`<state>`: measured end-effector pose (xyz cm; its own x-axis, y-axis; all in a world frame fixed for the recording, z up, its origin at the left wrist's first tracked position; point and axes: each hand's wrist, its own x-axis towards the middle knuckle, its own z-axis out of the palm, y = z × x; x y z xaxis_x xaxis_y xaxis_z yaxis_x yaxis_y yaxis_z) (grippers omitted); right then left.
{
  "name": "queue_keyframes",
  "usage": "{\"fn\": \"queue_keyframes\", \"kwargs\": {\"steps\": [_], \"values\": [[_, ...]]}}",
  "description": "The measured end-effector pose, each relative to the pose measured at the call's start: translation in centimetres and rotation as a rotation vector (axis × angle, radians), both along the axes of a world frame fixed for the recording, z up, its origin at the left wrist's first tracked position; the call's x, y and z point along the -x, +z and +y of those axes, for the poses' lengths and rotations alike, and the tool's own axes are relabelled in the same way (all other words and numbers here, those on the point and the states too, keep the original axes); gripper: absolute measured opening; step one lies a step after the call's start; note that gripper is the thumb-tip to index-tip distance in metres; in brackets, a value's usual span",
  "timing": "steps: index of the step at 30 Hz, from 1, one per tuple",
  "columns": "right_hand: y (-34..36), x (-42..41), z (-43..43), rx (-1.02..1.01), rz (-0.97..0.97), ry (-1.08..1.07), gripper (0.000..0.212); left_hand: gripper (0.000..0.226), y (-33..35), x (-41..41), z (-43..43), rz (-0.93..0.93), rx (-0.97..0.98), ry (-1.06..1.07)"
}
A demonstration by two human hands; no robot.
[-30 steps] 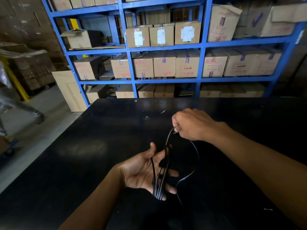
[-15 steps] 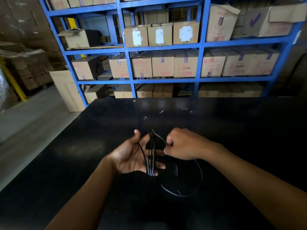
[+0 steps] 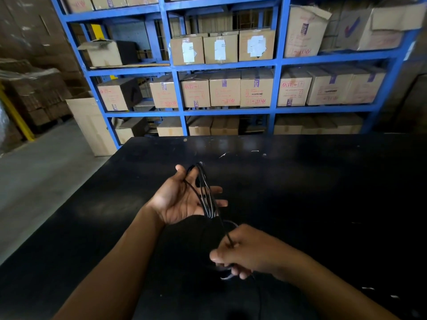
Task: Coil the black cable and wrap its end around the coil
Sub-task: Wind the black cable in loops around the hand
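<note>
The thin black cable is looped several times around my left hand, which is held palm up with fingers spread above the black table. The loops run across the palm from near the thumb tip to the heel of the hand. A taut strand leads down from the loops into my right hand, which is closed on the cable near the table's front. A short free piece of cable sticks out below the right fist.
Behind the table stands a blue metal shelf rack full of cardboard boxes. A grey concrete floor lies to the left, with a tall carton and a yellow post.
My right hand has swung from above and beside the left hand down toward me, pulling the strand around the loops. The left hand has lifted and moved farther away.
</note>
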<state>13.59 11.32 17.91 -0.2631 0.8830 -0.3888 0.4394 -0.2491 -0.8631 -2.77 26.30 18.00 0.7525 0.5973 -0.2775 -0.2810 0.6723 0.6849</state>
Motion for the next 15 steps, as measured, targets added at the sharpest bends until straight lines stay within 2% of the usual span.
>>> {"fn": "queue_keyframes", "kwargs": {"steps": [2, 6, 8, 12, 15], "values": [[-1.1, 0.7, -0.7, -0.06, 0.039, -0.057, 0.028, 0.064, 0.5, -0.1, 0.1, -0.022, -0.013, 0.005], [-3.3, 2.0, -1.7, -0.443, -0.023, -0.273, 0.017, 0.063, 1.4, -0.5, -0.2, -0.063, -0.023, -0.009], [-3.9, 2.6, -2.1, -0.505, 0.006, -0.305, 0.016, 0.063, 1.8, -0.5, -0.1, -0.099, -0.018, -0.006], [-5.8, 3.2, -3.1, -0.617, -0.181, -0.207, 0.041, 0.066, 2.8, -0.1, 0.2, -0.176, -0.027, -0.047], [-7.6, 3.0, -3.2, -0.61, -0.172, -0.236, 0.027, 0.069, 3.4, 0.2, 0.1, -0.163, -0.061, -0.112]]}}
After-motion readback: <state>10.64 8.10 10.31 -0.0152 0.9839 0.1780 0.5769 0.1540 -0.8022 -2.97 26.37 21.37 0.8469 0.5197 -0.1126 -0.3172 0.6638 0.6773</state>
